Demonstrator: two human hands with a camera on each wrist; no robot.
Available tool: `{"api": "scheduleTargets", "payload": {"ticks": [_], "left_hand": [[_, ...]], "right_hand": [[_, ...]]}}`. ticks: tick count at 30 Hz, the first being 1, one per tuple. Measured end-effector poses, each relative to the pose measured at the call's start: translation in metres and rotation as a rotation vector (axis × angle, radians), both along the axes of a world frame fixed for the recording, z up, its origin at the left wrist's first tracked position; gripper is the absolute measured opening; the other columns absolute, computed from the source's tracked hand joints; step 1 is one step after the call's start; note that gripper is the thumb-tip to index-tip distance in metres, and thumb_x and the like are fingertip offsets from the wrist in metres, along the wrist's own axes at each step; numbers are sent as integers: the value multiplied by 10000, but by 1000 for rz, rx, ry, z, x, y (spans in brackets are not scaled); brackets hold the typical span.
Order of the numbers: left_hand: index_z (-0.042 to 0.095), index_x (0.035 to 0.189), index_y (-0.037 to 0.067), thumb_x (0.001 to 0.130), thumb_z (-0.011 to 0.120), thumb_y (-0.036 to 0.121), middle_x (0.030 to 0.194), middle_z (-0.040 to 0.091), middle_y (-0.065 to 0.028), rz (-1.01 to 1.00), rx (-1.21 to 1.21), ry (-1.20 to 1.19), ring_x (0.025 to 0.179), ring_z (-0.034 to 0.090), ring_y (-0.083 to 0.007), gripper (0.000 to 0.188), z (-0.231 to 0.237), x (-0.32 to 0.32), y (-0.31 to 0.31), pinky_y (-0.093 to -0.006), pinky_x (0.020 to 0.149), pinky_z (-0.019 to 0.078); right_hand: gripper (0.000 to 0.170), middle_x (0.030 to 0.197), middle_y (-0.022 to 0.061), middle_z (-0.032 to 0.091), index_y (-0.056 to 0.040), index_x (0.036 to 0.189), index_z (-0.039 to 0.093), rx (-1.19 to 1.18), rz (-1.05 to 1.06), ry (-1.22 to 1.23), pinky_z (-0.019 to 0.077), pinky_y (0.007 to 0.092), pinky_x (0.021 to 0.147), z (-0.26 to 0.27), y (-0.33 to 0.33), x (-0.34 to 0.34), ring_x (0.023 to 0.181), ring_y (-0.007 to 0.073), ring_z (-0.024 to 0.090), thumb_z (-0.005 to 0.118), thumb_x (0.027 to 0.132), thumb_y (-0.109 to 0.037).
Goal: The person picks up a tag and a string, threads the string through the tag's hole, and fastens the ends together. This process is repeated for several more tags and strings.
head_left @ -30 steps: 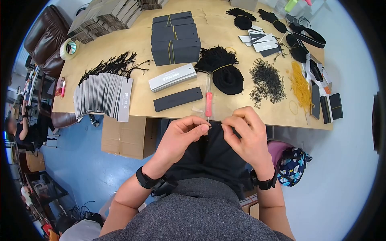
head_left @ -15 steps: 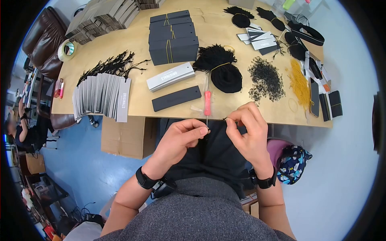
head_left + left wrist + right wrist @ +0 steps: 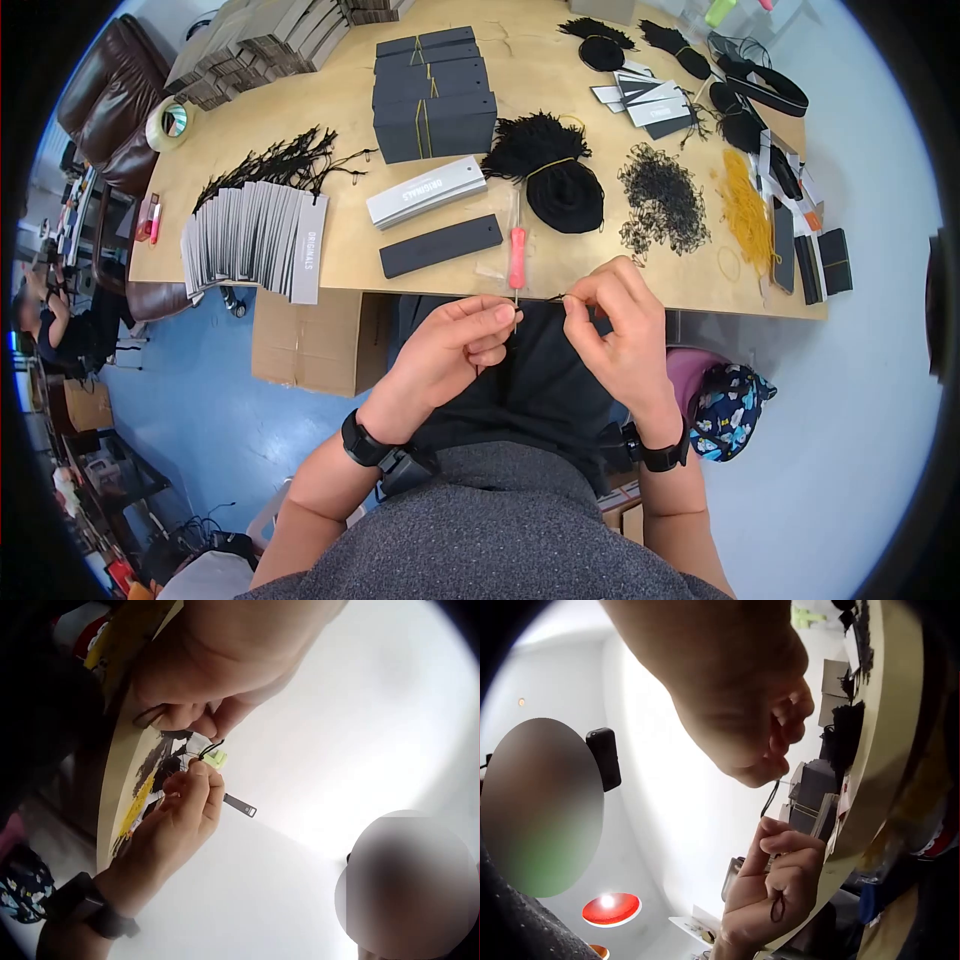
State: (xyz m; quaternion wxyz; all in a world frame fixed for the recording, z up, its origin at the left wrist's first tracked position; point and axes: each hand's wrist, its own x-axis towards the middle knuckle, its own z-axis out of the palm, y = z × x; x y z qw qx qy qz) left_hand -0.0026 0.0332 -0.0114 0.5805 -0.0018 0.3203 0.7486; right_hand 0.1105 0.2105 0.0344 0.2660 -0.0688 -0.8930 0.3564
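Just off the table's front edge, the left hand [image 3: 455,350] pinches a thin black cord between thumb and forefinger. The right hand [image 3: 622,335] pinches the other end. Between the fingertips the short black cord [image 3: 770,799] shows in the right wrist view, and a dark loop [image 3: 778,907] hangs out of the left hand's curled fingers. In the left wrist view a small cord loop [image 3: 212,748] stands up from the right hand's fingertips. A red-handled tool [image 3: 517,258] lies on the table just beyond the hands, its thin shaft pointing at the left fingertips.
On the table [image 3: 340,275] are a fanned stack of tags [image 3: 255,240], banded dark tag blocks [image 3: 436,128], a black cord bundle [image 3: 566,197], small black loops [image 3: 665,200] and yellow bands [image 3: 745,215]. A cardboard box [image 3: 305,340] stands below at left.
The right hand has moved slightly up and to the right since the first frame, with a short piece of cord now showing beside its fingertips. The left hand has shifted slightly, still pinching.
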Motion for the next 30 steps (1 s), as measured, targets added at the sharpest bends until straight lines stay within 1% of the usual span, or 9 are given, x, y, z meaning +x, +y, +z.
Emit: {"api": "scheduleTargets", "payload": {"ticks": [3, 8, 14, 16, 18, 22, 25, 27, 30], "left_hand": [[671, 1037, -7, 953, 656, 127, 775, 539, 24, -28, 69, -115, 619, 363, -43, 159, -4, -2, 0, -211, 561, 303], [676, 1030, -39, 943, 687, 148, 753, 521, 32, 3, -79, 55, 605, 370, -41, 206, 1, 7, 4, -208, 545, 303], [672, 1040, -22, 952, 668, 136, 779, 534, 22, -20, -53, 24, 617, 367, -45, 180, 3, 3, 1, -210, 557, 309], [671, 1041, -4, 959, 649, 120, 785, 530, 18, -41, -32, -7, 620, 361, -50, 150, 4, 3, 1, -214, 565, 312], [666, 1033, -5, 966, 643, 134, 766, 512, 24, -46, 105, -172, 616, 348, -54, 156, 4, 3, 3, -213, 564, 307], [684, 1066, -7, 962, 653, 137, 790, 554, 0, 70, 96, -98, 631, 377, -58, 180, 6, 8, 11, -213, 565, 313], [718, 1075, -13, 926, 690, 84, 839, 619, -23, 183, -91, 241, 683, 482, -71, 180, 2, 11, 13, -211, 611, 376], [757, 1035, 16, 870, 739, 45, 844, 661, -35, 245, -161, 1006, 709, 567, -95, 169, 0, 10, 14, -225, 634, 433], [761, 1026, 40, 844, 741, 13, 844, 663, -41, 195, -197, 1258, 740, 603, -115, 186, 7, 8, 8, -247, 664, 467]], "right_hand": [[79, 781, 66, 529, -10, 832, 613, -367, 127, -98, 432, 275, 576, 10, 3, 4, 635, 150, 532, 677, 811, 33], [72, 778, 58, 530, -1, 836, 617, -216, 70, -63, 421, 258, 583, 18, 7, 1, 637, 133, 521, 679, 816, 28], [74, 778, 57, 527, -9, 828, 614, -399, 155, -116, 422, 262, 582, 13, 10, -1, 644, 128, 520, 683, 822, 18], [86, 776, 59, 530, -23, 816, 613, -211, -17, -48, 437, 288, 578, 7, 4, -5, 636, 169, 543, 690, 805, 12], [95, 778, 66, 533, -30, 813, 610, -125, 6, -67, 449, 313, 585, -3, 2, -5, 643, 202, 557, 697, 792, 2], [123, 786, 89, 541, -47, 811, 603, -12, 71, -120, 475, 382, 615, -12, -10, -4, 681, 284, 589, 713, 759, -30], [108, 787, 88, 547, -47, 836, 615, -61, 85, -148, 479, 379, 621, -8, -14, 0, 690, 272, 601, 715, 797, -57], [97, 786, 89, 548, -45, 845, 620, -110, 82, -164, 481, 372, 617, -5, -14, 2, 687, 269, 606, 710, 815, -63], [94, 795, 89, 560, -33, 867, 627, -200, 84, -225, 487, 345, 613, 1, -13, 4, 670, 242, 614, 703, 856, -87]]}}
